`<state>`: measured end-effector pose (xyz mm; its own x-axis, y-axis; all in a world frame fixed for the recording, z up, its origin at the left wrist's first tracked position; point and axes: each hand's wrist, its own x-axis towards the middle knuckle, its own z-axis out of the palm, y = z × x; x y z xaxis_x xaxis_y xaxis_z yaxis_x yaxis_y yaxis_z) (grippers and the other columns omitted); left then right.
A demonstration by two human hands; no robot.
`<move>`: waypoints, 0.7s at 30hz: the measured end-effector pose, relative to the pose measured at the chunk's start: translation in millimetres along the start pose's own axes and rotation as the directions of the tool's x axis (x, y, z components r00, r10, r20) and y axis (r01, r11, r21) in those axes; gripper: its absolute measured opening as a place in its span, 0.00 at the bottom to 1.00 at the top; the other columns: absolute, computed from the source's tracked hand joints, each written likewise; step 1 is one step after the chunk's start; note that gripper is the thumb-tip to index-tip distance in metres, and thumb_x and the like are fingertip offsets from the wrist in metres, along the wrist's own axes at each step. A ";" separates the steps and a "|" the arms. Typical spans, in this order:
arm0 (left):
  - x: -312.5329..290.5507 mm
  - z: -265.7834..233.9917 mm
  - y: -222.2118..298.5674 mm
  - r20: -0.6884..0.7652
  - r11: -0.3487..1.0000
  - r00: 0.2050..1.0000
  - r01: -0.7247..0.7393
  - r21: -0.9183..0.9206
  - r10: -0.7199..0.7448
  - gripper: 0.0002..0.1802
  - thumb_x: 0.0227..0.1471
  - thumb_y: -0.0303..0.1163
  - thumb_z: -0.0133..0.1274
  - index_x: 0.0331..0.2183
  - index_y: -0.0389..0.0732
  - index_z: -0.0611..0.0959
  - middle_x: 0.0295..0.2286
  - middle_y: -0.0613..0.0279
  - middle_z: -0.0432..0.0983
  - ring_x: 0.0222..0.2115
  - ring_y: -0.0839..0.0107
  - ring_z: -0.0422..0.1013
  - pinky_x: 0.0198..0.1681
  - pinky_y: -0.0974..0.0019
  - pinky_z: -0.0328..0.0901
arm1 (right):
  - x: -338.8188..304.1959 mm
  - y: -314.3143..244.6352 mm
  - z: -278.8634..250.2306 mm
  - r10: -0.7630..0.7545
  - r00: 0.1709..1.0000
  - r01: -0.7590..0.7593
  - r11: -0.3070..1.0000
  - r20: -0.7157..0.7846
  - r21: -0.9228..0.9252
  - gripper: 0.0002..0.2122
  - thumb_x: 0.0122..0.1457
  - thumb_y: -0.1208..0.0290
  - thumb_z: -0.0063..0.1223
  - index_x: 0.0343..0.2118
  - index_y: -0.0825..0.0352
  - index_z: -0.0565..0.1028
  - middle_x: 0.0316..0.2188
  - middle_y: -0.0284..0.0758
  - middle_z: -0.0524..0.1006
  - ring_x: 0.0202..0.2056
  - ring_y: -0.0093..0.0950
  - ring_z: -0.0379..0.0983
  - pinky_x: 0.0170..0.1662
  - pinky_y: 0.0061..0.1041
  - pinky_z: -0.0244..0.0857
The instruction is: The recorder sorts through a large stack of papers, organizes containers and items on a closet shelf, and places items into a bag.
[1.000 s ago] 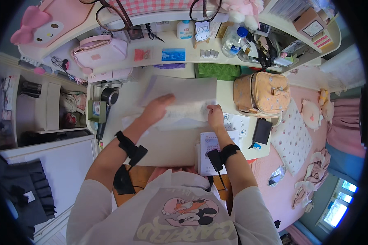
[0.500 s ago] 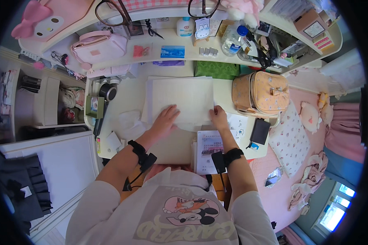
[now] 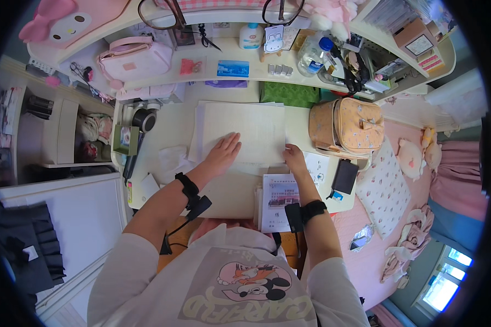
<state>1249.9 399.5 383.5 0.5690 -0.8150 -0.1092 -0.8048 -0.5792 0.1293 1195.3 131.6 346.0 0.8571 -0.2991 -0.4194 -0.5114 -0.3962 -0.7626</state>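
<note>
A stack of large white paper sheets [image 3: 245,122] lies flat on the desk in front of me. My left hand [image 3: 223,150] rests palm down on its left half, fingers stretched out. At the stack's right edge, my right hand [image 3: 295,157] has its fingers bent in, pinching the paper's border. Below that hand, a pile of printed booklets [image 3: 281,196] with a building picture on the cover sits at the desk's near edge. A crumpled white tissue or thin plastic [image 3: 174,162] lies left of the paper.
Right of the paper stand an orange patterned bag [image 3: 346,125] and a black case [image 3: 345,176]. A roll of black tape [image 3: 144,119] and a green box [image 3: 126,140] are at the left. Behind, a shelf [image 3: 202,76] carries a pink bag [image 3: 133,60] and bottles.
My left hand has slid slightly up and right on the paper, its fingers straighter. The right hand has stayed at the paper's right edge, its fingers shifting slightly. The whole view has shifted slightly.
</note>
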 end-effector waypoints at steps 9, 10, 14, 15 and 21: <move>13.9 12.0 -1.0 -0.083 0.998 0.995 0.063 -0.010 -0.064 0.27 0.41 0.24 0.45 0.48 0.35 0.66 0.51 0.52 0.56 0.52 0.58 0.55 0.51 0.62 0.56 | -22.6 -6.1 -8.3 -0.011 0.981 0.021 0.998 -0.195 0.051 0.18 0.48 0.72 0.48 0.44 0.72 0.67 0.37 0.44 0.72 0.36 0.31 0.71 0.38 0.26 0.65; 16.6 12.4 -2.7 -0.083 0.991 0.992 0.090 -0.097 -0.098 0.25 0.42 0.23 0.43 0.47 0.37 0.67 0.50 0.54 0.58 0.51 0.59 0.58 0.50 0.62 0.58 | -24.1 -6.1 -11.6 0.009 0.981 0.016 0.992 -0.192 0.127 0.17 0.49 0.73 0.48 0.43 0.72 0.67 0.37 0.43 0.72 0.36 0.31 0.71 0.39 0.25 0.65; 17.6 5.2 -16.5 -0.076 0.967 0.992 0.085 -0.241 -0.106 0.24 0.42 0.21 0.41 0.45 0.39 0.69 0.48 0.57 0.62 0.48 0.60 0.61 0.48 0.63 0.60 | -28.1 -6.8 -18.5 0.057 0.986 -0.015 0.966 -0.156 0.258 0.17 0.50 0.73 0.47 0.44 0.70 0.67 0.39 0.39 0.71 0.38 0.26 0.69 0.38 0.22 0.64; 16.3 2.4 -19.6 -0.057 0.955 0.991 0.098 -0.280 -0.119 0.24 0.42 0.20 0.41 0.46 0.39 0.69 0.48 0.57 0.62 0.48 0.60 0.61 0.47 0.63 0.61 | -28.8 -7.1 -19.2 0.055 0.986 -0.014 0.966 -0.155 0.258 0.17 0.50 0.73 0.47 0.44 0.70 0.67 0.39 0.39 0.71 0.38 0.26 0.69 0.38 0.22 0.64; -14.6 0.8 -13.8 -0.179 0.988 0.982 0.038 -0.153 -0.065 0.23 0.41 0.22 0.42 0.44 0.36 0.69 0.48 0.55 0.62 0.48 0.60 0.60 0.50 0.62 0.57 | -40.2 -5.1 -15.4 0.068 0.983 -0.012 0.951 -0.172 0.310 0.15 0.50 0.75 0.47 0.42 0.71 0.68 0.36 0.40 0.73 0.36 0.29 0.70 0.39 0.23 0.64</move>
<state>1252.5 419.4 382.5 0.6411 -0.7650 0.0605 -0.7477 -0.6049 0.2740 1162.4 132.2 374.4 0.7971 -0.4698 -0.3794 -0.4768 -0.1040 -0.8728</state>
